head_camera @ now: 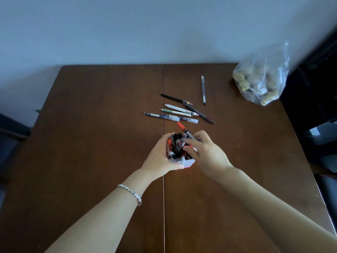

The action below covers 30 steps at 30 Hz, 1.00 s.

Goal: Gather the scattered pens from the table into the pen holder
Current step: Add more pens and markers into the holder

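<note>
A white and red pen holder stands mid-table, crammed with several pens. My left hand wraps around its left side. My right hand is over its right side, fingers closed on an orange-capped pen that leans out toward the far side. Beyond the holder lie several loose pens: a clear blue-ink pen, a white pen, a green-and-white pen, a black pencil, a dark pen with a red tip, and a clear grey pen lying apart.
The brown wooden table has a seam running down its middle. A clear plastic bag with yellowish contents sits at the far right corner. Dark furniture stands beyond the right edge, and a pale wall lies behind.
</note>
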Motion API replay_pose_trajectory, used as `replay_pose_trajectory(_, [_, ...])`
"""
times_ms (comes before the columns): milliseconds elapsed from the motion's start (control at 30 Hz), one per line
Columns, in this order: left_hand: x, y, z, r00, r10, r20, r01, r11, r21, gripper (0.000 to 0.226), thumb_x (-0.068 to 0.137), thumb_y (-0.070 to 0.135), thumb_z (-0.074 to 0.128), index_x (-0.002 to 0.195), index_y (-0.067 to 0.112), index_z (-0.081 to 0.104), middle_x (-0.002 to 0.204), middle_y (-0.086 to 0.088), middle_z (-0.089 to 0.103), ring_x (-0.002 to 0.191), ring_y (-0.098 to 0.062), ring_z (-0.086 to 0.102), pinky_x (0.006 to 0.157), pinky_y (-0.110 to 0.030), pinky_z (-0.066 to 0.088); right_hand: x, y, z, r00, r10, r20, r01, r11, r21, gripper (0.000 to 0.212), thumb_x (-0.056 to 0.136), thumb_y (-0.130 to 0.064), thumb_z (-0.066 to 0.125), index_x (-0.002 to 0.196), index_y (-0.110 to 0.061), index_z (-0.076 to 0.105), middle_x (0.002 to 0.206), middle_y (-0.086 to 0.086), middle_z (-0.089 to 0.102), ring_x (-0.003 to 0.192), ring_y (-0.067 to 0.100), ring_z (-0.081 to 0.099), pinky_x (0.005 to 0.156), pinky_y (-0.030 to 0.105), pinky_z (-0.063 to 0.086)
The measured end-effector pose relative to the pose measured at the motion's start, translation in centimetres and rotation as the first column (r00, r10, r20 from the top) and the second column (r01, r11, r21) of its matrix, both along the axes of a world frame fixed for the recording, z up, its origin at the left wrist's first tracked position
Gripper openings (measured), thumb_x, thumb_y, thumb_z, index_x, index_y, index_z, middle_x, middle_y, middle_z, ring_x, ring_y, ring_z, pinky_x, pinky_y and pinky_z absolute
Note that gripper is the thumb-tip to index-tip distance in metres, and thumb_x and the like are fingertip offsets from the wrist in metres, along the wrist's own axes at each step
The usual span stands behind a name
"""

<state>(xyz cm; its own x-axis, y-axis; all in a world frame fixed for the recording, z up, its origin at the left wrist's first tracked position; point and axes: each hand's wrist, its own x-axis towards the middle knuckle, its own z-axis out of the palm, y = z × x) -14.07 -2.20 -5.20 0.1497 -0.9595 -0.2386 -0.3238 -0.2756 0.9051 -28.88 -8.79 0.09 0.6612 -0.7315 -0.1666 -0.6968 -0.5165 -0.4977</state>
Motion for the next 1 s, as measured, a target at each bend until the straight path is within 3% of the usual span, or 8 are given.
replay_pose_trajectory(100, [0.1, 0.1, -0.4, 0.998, -0.025, 0.059, 0.027, 0.999, -0.029, 0.076, 0.064, 0.017, 0.084, 0.125, 0.026, 0.040, 0.117, 0.011, 0.054, 0.110, -0.008, 0.057, 0.091, -0.012, 0.046, -1.2, -0.5, 1.8, 0.938, -0.252, 0.239, 0.206, 0.957, 0.204, 0.021, 0.092, -0.022, 0.050, 0.112, -0.026, 0.056, 0.108, -0.001, 0.052, 0.077, 0.004, 0.051, 0.065, 0.005, 0.039])
replay_pose_trajectory(167, [0.2, 0.1, -0.6, 0.997, -0.029, 0.065, 0.031, 0.999, -0.028, 0.076, 0.065, 0.017, 0.084, 0.126, 0.027, 0.040, 0.117, 0.012, 0.051, 0.110, -0.008, 0.056, 0.088, -0.007, 0.045, -2.8, -1.1, 2.8, 0.873, -0.384, 0.301, 0.300, 0.909, 0.290, 0.025, 0.088, -0.011, 0.054, 0.104, -0.030, 0.049, 0.101, -0.003, 0.060, 0.083, 0.007, 0.057, 0.068, 0.006, 0.040])
replay_pose_trajectory(267, [0.2, 0.1, -0.7, 0.997, -0.036, 0.062, 0.038, 0.999, -0.038, 0.076, 0.065, 0.019, 0.083, 0.127, 0.026, 0.039, 0.119, 0.011, 0.052, 0.111, -0.008, 0.056, 0.089, -0.011, 0.046, -5.1, -1.9, 4.0, 0.865, -0.422, 0.271, 0.318, 0.880, 0.354, 0.034, 0.087, -0.003, 0.051, 0.108, -0.029, 0.042, 0.091, -0.013, 0.066, 0.067, 0.003, 0.063, 0.056, 0.014, 0.044])
replay_pose_trajectory(367, [0.2, 0.1, -0.7, 0.997, -0.034, 0.063, 0.037, 0.999, -0.040, 0.076, 0.065, 0.019, 0.083, 0.127, 0.025, 0.039, 0.118, 0.011, 0.052, 0.111, -0.008, 0.056, 0.090, -0.014, 0.047, -6.7, -2.4, 5.0, 0.888, -0.414, 0.202, 0.348, 0.890, 0.295, 0.026, 0.085, -0.005, 0.056, 0.102, -0.025, 0.057, 0.076, -0.011, 0.072, 0.044, 0.000, 0.056, 0.044, 0.009, 0.042])
replay_pose_trajectory(467, [0.2, 0.0, -0.6, 0.997, -0.035, 0.072, 0.038, 0.999, -0.039, 0.075, 0.066, 0.018, 0.083, 0.127, 0.024, 0.039, 0.116, 0.013, 0.051, 0.110, -0.008, 0.056, 0.088, -0.010, 0.047, -7.3, -2.5, 5.5, 0.890, -0.427, 0.162, 0.389, 0.895, 0.220, 0.028, 0.080, -0.008, 0.059, 0.087, -0.034, 0.064, 0.072, -0.005, 0.072, 0.067, 0.008, 0.064, 0.048, 0.015, 0.040])
replay_pose_trajectory(700, [0.2, 0.1, -0.7, 0.997, -0.027, 0.075, 0.029, 0.999, -0.028, 0.079, 0.065, 0.020, 0.084, 0.129, 0.025, 0.038, 0.122, 0.010, 0.050, 0.113, -0.011, 0.055, 0.089, -0.011, 0.046, -6.4, -2.2, 6.3, 0.864, -0.380, 0.330, 0.339, 0.924, 0.176, 0.015, 0.076, -0.009, 0.071, 0.078, -0.024, 0.069, 0.076, -0.011, 0.071, 0.073, 0.001, 0.066, 0.061, 0.005, 0.047])
replay_pose_trajectory(800, [0.2, 0.2, -0.7, 0.996, -0.025, 0.088, 0.028, 0.999, -0.025, 0.079, 0.066, 0.021, 0.083, 0.130, 0.024, 0.038, 0.124, 0.009, 0.050, 0.113, -0.012, 0.055, 0.090, -0.008, 0.044, -5.0, -2.0, 5.9, 0.926, -0.206, 0.316, 0.197, 0.979, 0.060, 0.014, 0.083, -0.008, 0.064, 0.089, -0.020, 0.061, 0.083, -0.015, 0.064, 0.079, -0.011, 0.059, 0.071, 0.003, 0.043])
replay_pose_trajectory(1000, [0.2, 0.2, -0.2, 0.999, -0.016, 0.047, 0.017, 1.000, -0.017, 0.078, 0.065, 0.017, 0.084, 0.128, 0.024, 0.039, 0.119, 0.010, 0.052, 0.109, -0.007, 0.055, 0.087, -0.002, 0.042, -0.7, -1.4, 0.8, 0.996, 0.034, 0.082, -0.026, 0.996, -0.088, 0.032, 0.090, 0.002, 0.044, 0.117, -0.011, 0.055, 0.112, 0.005, 0.056, 0.109, 0.023, 0.046, 0.095, 0.038, 0.044])
